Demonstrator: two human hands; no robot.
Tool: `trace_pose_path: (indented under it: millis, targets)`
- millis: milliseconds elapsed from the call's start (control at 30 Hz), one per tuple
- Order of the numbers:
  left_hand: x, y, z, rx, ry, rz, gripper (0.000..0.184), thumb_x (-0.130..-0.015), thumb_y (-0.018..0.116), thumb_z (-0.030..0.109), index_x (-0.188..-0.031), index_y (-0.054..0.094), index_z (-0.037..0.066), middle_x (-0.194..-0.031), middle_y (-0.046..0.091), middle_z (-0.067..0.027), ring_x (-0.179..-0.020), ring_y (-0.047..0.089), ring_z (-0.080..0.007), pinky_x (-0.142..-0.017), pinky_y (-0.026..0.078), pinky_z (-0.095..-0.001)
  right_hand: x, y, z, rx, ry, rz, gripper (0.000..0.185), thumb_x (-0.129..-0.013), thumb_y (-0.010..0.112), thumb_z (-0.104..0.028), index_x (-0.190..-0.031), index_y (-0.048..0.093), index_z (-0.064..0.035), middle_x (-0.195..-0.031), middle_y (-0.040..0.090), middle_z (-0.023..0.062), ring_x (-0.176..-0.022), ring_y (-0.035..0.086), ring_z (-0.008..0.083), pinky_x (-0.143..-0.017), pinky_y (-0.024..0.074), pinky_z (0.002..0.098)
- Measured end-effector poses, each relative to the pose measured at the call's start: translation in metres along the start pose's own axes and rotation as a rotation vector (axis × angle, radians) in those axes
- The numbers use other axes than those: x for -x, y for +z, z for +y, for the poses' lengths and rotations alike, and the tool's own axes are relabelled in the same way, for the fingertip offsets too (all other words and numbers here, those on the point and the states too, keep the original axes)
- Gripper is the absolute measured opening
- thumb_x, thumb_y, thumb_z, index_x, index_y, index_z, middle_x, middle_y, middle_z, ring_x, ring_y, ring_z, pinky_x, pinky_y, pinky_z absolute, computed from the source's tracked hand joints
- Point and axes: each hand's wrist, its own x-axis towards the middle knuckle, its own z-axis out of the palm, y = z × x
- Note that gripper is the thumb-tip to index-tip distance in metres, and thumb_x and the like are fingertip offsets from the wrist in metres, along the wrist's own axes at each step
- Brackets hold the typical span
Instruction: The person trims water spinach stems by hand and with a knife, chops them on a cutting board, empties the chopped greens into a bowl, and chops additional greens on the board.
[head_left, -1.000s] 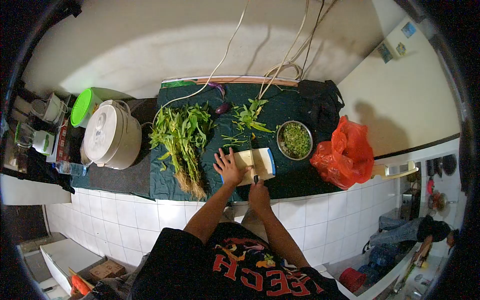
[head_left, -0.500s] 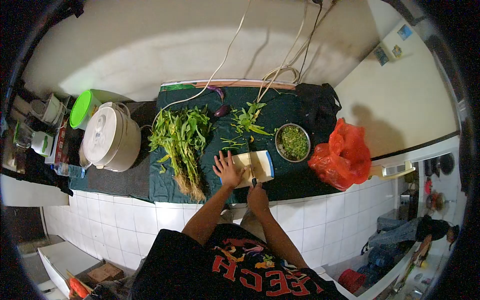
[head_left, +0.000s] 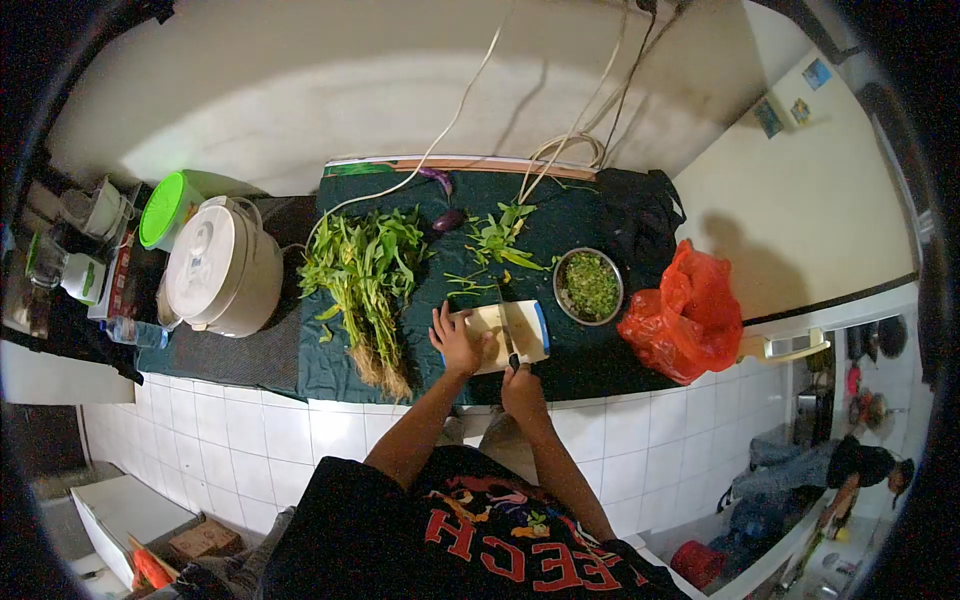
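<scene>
My right hand (head_left: 523, 391) is closed round the black handle of a knife (head_left: 507, 330), whose blade lies across a cream cutting board (head_left: 527, 335) with a blue edge. At the board's left side rests my left hand (head_left: 460, 341), fingers spread, partly on the board and partly on the dark green cloth. Whether a small piece sits under its thumb is too small to tell. Beyond the board are cut stems (head_left: 468, 283) and loose leaves (head_left: 500, 236). A metal bowl (head_left: 588, 287) of chopped greens stands to the right. Left of my hands lies a rooted bunch of leafy greens (head_left: 368, 265).
Two purple eggplants (head_left: 447, 220) lie near the wall. A red plastic bag (head_left: 687, 315) sits at the right end, a black bag (head_left: 640, 215) behind it. At left stand a white cooker (head_left: 225, 268) and a green-lidded tub (head_left: 165, 212). Another person (head_left: 830, 468) is at lower right.
The knife and my right hand have shifted slightly right, and the blade is tilted a little differently. My left hand's fingers have drawn slightly closer together. The view has moved slightly.
</scene>
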Motion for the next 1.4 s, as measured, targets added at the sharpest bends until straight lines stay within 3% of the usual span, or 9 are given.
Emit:
trace_pose_path:
  millis: [200,333,400,467,600,733,767,933,1400]
  targets:
    - [0.007,-0.019,-0.001,0.072,0.111,0.034,0.017,-0.084,0.070,0.027,-0.099,0.071,0.019,-0.143,0.037,-0.0143,-0.138,0.022,-0.0405,-0.107,0.015,-0.0621,0.001,-0.010,0.005,-0.055,0.016,-0.095,0.045,-0.097,0.046,-0.032,-0.110,0.051,0.0101,-0.093,0.062,0.0350,-0.091,0.060,0.0516,-0.080,0.0488,0.0564]
    - [0.012,-0.042,0.012,-0.033,0.196,0.068,0.019,-0.084,0.068,0.015,-0.102,0.071,0.017,-0.140,0.041,-0.0136,-0.133,0.031,-0.0378,-0.105,0.027,-0.0536,0.014,-0.026,0.004,-0.044,-0.015,-0.089,0.043,-0.098,0.044,-0.035,-0.108,0.050,0.0073,-0.091,0.062,0.0352,-0.090,0.060,0.0512,-0.079,0.0482,0.0571]
    - [0.007,-0.040,0.001,0.474,-0.056,-0.101,0.022,-0.084,0.065,0.008,-0.105,0.069,0.012,-0.129,0.052,-0.0158,-0.118,0.050,-0.0337,-0.093,0.043,-0.0431,0.018,-0.032,0.009,-0.033,-0.031,-0.091,0.043,-0.099,0.044,-0.035,-0.106,0.050,0.0067,-0.089,0.062,0.0349,-0.089,0.060,0.0515,-0.078,0.0481,0.0575]
    - [0.004,-0.054,-0.005,0.429,-0.017,-0.127,0.022,-0.084,0.065,0.007,-0.106,0.068,0.009,-0.119,0.058,-0.0164,-0.107,0.057,-0.0324,-0.085,0.047,-0.0406,0.029,-0.028,0.028,0.104,-0.254,-0.010,0.041,-0.099,0.043,-0.035,-0.103,0.050,0.0054,-0.087,0.062,0.0341,-0.085,0.060,0.0520,-0.076,0.0481,0.0580]
    - [-0.001,-0.060,-0.014,0.311,0.126,-0.085,0.024,-0.085,0.061,0.003,-0.109,0.065,0.002,-0.095,0.068,-0.0169,-0.084,0.068,-0.0301,-0.075,0.053,-0.0381,0.047,-0.025,0.041,0.040,-0.117,-0.086,0.043,-0.099,0.042,-0.036,-0.103,0.050,0.0058,-0.088,0.062,0.0341,-0.083,0.060,0.0526,-0.073,0.0483,0.0580]
    - [-0.011,-0.026,-0.002,0.913,-0.133,-0.234,0.029,-0.086,0.058,-0.001,-0.114,0.063,0.001,-0.096,0.070,-0.0162,-0.089,0.070,-0.0253,-0.078,0.053,-0.0332,0.052,-0.015,0.053,0.082,-0.099,-0.115,0.043,-0.099,0.043,-0.036,-0.105,0.049,0.0062,-0.088,0.061,0.0357,-0.084,0.060,0.0531,-0.074,0.0476,0.0589]
    - [-0.007,-0.031,0.006,0.629,0.038,-0.252,0.031,-0.086,0.056,-0.002,-0.116,0.062,0.001,-0.098,0.070,-0.0168,-0.091,0.069,-0.0257,-0.079,0.054,-0.0341,0.051,-0.012,0.056,0.079,-0.111,-0.076,0.044,-0.099,0.043,-0.037,-0.105,0.049,0.0063,-0.088,0.061,0.0363,-0.085,0.060,0.0532,-0.074,0.0473,0.0592]
    - [-0.014,-0.014,0.016,0.457,0.201,-0.284,0.033,-0.085,0.054,-0.003,-0.116,0.062,0.000,-0.110,0.066,-0.0192,-0.094,0.068,-0.0291,-0.081,0.054,-0.0365,0.047,-0.032,0.039,0.063,-0.077,0.025,0.045,-0.099,0.042,-0.038,-0.104,0.049,0.0062,-0.089,0.060,0.0368,-0.085,0.060,0.0532,-0.075,0.0472,0.0589]
    - [-0.014,-0.044,0.005,0.285,0.146,-0.288,0.024,-0.081,0.063,0.005,-0.104,0.069,0.006,-0.104,0.065,-0.0149,-0.091,0.064,-0.0339,-0.080,0.053,-0.0428,0.061,-0.003,0.048,0.144,-0.114,-0.085,0.046,-0.100,0.041,-0.037,-0.103,0.049,0.0083,-0.085,0.061,0.0357,-0.084,0.062,0.0505,-0.074,0.0496,0.0566]
